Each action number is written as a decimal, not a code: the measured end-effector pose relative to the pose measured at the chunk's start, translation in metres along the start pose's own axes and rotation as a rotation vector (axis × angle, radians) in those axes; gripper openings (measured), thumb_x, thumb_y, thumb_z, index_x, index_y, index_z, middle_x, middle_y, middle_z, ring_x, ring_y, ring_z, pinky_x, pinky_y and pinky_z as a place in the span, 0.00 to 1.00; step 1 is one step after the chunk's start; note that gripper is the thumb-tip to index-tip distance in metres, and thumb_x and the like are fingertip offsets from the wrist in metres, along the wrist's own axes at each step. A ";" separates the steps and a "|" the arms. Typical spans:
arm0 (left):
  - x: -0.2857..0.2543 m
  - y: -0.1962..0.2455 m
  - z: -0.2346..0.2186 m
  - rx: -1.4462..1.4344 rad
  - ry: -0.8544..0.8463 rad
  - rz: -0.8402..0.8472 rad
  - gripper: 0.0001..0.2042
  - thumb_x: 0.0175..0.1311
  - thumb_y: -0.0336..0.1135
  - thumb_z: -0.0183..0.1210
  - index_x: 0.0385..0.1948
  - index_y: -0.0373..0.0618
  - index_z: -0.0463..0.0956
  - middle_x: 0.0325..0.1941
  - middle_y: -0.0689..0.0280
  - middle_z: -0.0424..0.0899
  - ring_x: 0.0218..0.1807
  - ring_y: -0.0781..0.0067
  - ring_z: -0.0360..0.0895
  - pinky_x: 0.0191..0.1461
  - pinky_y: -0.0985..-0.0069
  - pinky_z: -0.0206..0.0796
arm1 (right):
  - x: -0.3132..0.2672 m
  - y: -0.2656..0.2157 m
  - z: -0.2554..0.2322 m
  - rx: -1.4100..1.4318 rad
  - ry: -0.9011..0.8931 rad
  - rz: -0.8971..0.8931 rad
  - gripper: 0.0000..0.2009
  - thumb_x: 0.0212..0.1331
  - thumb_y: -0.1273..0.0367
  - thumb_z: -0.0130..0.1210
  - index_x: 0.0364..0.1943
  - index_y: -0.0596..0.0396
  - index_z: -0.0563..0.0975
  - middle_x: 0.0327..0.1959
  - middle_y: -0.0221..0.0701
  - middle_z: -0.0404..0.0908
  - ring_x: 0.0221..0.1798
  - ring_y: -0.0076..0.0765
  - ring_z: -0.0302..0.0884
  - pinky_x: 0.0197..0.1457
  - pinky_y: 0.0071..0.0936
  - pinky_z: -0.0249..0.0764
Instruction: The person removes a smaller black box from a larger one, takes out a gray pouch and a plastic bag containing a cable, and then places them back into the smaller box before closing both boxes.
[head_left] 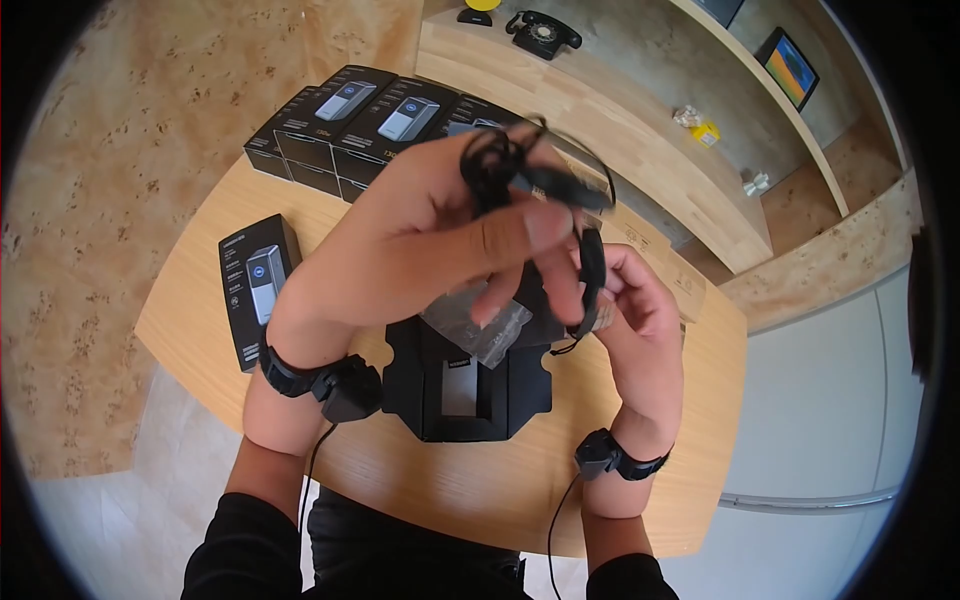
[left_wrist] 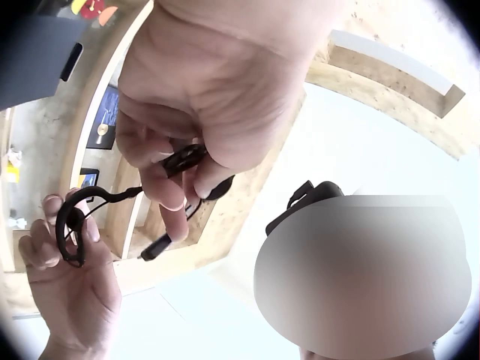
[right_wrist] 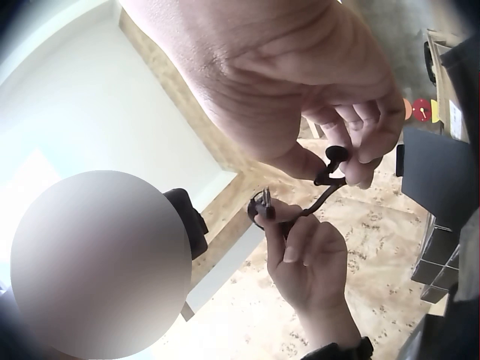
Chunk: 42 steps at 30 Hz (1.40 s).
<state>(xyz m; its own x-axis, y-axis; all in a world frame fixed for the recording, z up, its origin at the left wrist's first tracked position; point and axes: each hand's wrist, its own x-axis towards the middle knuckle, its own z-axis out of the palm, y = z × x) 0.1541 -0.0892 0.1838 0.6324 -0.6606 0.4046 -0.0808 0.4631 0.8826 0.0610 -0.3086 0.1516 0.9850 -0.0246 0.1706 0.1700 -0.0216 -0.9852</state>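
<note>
My left hand [head_left: 410, 235] is raised above the table and holds the bundled black cable [head_left: 490, 165] of an ear-hook earpiece. At the hand's other side, my right hand [head_left: 642, 315] pinches the curved ear hook [left_wrist: 69, 217] between thumb and fingers. A round earbud [right_wrist: 337, 154] shows beside the right fingertips. In the right wrist view, a plug with metal pins [right_wrist: 266, 197] sticks out by the left fingers. Below the hands lies an open black box [head_left: 470, 425] with a grey insert. A clear plastic bag [head_left: 490, 335] overlaps its far part, partly hidden by the left fingers.
Several black printed boxes [head_left: 345, 105] stand in a row along the table's back edge. One more black box [head_left: 258, 285] lies at the left. Cartons [head_left: 680, 285] sit at the back right. Beyond the table, a shelf holds a black rotary telephone [head_left: 543, 35].
</note>
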 end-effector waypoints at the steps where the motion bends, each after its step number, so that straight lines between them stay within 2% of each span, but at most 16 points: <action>1: 0.001 0.001 0.002 -0.014 0.048 -0.025 0.07 0.76 0.33 0.61 0.46 0.40 0.78 0.31 0.57 0.87 0.25 0.77 0.81 0.26 0.83 0.66 | -0.001 -0.001 0.002 0.014 0.008 0.006 0.14 0.68 0.81 0.60 0.56 0.60 0.77 0.45 0.24 0.82 0.44 0.14 0.78 0.45 0.16 0.74; 2: 0.002 -0.007 0.001 0.056 0.119 0.000 0.07 0.79 0.34 0.58 0.49 0.43 0.77 0.32 0.60 0.86 0.27 0.80 0.79 0.28 0.83 0.66 | -0.002 -0.003 0.006 0.028 0.018 0.013 0.15 0.67 0.82 0.61 0.57 0.60 0.77 0.45 0.24 0.82 0.45 0.14 0.78 0.45 0.15 0.74; 5: 0.008 -0.017 0.001 0.319 0.245 0.112 0.06 0.78 0.34 0.59 0.48 0.44 0.77 0.34 0.64 0.86 0.30 0.84 0.76 0.30 0.84 0.66 | -0.003 -0.007 0.005 0.002 0.005 0.029 0.21 0.62 0.84 0.66 0.58 0.59 0.77 0.46 0.23 0.80 0.46 0.13 0.79 0.44 0.12 0.72; 6: 0.008 -0.020 -0.003 0.406 0.215 0.171 0.06 0.78 0.34 0.60 0.48 0.45 0.78 0.36 0.66 0.86 0.31 0.86 0.75 0.33 0.86 0.66 | -0.002 -0.004 0.004 -0.019 0.005 0.009 0.21 0.61 0.84 0.66 0.58 0.59 0.77 0.46 0.23 0.80 0.45 0.13 0.78 0.44 0.12 0.72; 9: 0.006 -0.011 0.000 0.323 0.157 0.059 0.06 0.77 0.33 0.60 0.48 0.43 0.78 0.35 0.67 0.85 0.30 0.86 0.75 0.33 0.86 0.65 | -0.001 -0.001 0.002 -0.021 0.015 -0.013 0.24 0.60 0.84 0.67 0.61 0.59 0.76 0.44 0.22 0.78 0.43 0.12 0.75 0.43 0.12 0.71; 13: 0.002 -0.011 0.000 0.267 0.072 0.066 0.07 0.76 0.31 0.60 0.48 0.38 0.77 0.37 0.67 0.85 0.34 0.85 0.77 0.34 0.85 0.66 | -0.002 -0.001 0.005 0.007 0.006 0.015 0.28 0.58 0.85 0.68 0.64 0.58 0.75 0.43 0.20 0.77 0.39 0.11 0.71 0.41 0.12 0.69; 15: 0.000 -0.010 -0.001 0.211 0.028 0.038 0.07 0.76 0.29 0.60 0.48 0.37 0.76 0.38 0.69 0.85 0.38 0.87 0.79 0.36 0.86 0.68 | -0.002 0.000 0.005 -0.044 -0.020 0.026 0.25 0.59 0.83 0.68 0.62 0.59 0.77 0.40 0.18 0.77 0.37 0.10 0.71 0.41 0.12 0.69; 18: -0.003 -0.007 0.007 0.064 0.050 0.093 0.06 0.71 0.25 0.61 0.45 0.34 0.77 0.39 0.62 0.85 0.35 0.79 0.81 0.36 0.83 0.67 | -0.007 0.000 0.005 -0.085 -0.043 0.074 0.21 0.61 0.82 0.68 0.59 0.59 0.79 0.39 0.18 0.80 0.36 0.09 0.70 0.41 0.12 0.69; 20: -0.002 -0.013 0.003 -0.003 -0.055 0.136 0.05 0.70 0.23 0.61 0.43 0.35 0.78 0.39 0.64 0.84 0.36 0.79 0.79 0.39 0.82 0.67 | -0.007 0.000 0.005 -0.108 -0.046 0.074 0.19 0.61 0.81 0.68 0.57 0.59 0.80 0.40 0.19 0.82 0.36 0.09 0.69 0.41 0.12 0.68; 22: -0.002 -0.014 -0.002 0.004 -0.089 0.137 0.05 0.70 0.24 0.61 0.44 0.35 0.77 0.39 0.67 0.82 0.37 0.80 0.77 0.41 0.82 0.68 | -0.005 0.000 0.003 -0.128 -0.060 0.044 0.18 0.62 0.81 0.67 0.56 0.58 0.81 0.42 0.20 0.83 0.36 0.09 0.69 0.42 0.12 0.68; 24: -0.003 -0.013 -0.005 0.074 -0.064 0.091 0.07 0.74 0.26 0.61 0.47 0.36 0.76 0.39 0.71 0.78 0.40 0.82 0.75 0.44 0.82 0.70 | -0.004 -0.006 0.006 -0.109 -0.036 0.051 0.16 0.63 0.81 0.66 0.54 0.58 0.81 0.43 0.20 0.83 0.36 0.09 0.70 0.42 0.12 0.69; 27: 0.002 -0.014 -0.006 0.330 0.090 0.037 0.07 0.72 0.27 0.63 0.45 0.35 0.77 0.37 0.68 0.80 0.37 0.79 0.73 0.43 0.80 0.68 | -0.007 -0.003 0.003 -0.100 -0.006 0.047 0.15 0.63 0.81 0.66 0.53 0.59 0.80 0.43 0.21 0.83 0.37 0.09 0.72 0.41 0.12 0.69; 30: 0.006 -0.020 -0.009 0.628 0.147 0.165 0.03 0.72 0.25 0.61 0.41 0.38 0.78 0.36 0.72 0.80 0.39 0.84 0.78 0.42 0.84 0.67 | -0.006 -0.008 0.008 -0.068 -0.022 0.069 0.14 0.64 0.81 0.65 0.53 0.59 0.80 0.43 0.21 0.83 0.37 0.09 0.72 0.40 0.11 0.69; 36: 0.007 -0.023 -0.009 0.596 0.177 0.141 0.04 0.74 0.28 0.62 0.44 0.39 0.77 0.37 0.73 0.81 0.37 0.86 0.77 0.41 0.84 0.68 | -0.004 -0.007 0.005 -0.083 0.003 0.057 0.13 0.65 0.80 0.65 0.52 0.59 0.80 0.44 0.22 0.83 0.38 0.09 0.74 0.40 0.11 0.70; 39: 0.008 -0.013 0.001 0.476 0.271 0.045 0.04 0.75 0.28 0.61 0.45 0.39 0.77 0.36 0.73 0.81 0.37 0.86 0.77 0.39 0.84 0.68 | -0.004 -0.009 0.005 -0.045 0.024 0.079 0.13 0.66 0.80 0.65 0.52 0.59 0.80 0.44 0.22 0.84 0.39 0.09 0.75 0.41 0.11 0.71; 42: 0.011 -0.027 -0.004 0.480 0.309 0.164 0.03 0.75 0.28 0.61 0.44 0.40 0.78 0.35 0.74 0.80 0.36 0.88 0.77 0.36 0.86 0.68 | -0.004 -0.009 0.005 -0.041 0.038 0.060 0.13 0.66 0.80 0.65 0.52 0.59 0.80 0.45 0.22 0.84 0.40 0.10 0.76 0.43 0.11 0.71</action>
<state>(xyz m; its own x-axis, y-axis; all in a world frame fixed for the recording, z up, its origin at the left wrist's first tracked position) 0.1660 -0.1066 0.1634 0.7714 -0.3672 0.5198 -0.4901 0.1781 0.8532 0.0556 -0.3032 0.1600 0.9915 -0.0648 0.1124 0.1085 -0.0599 -0.9923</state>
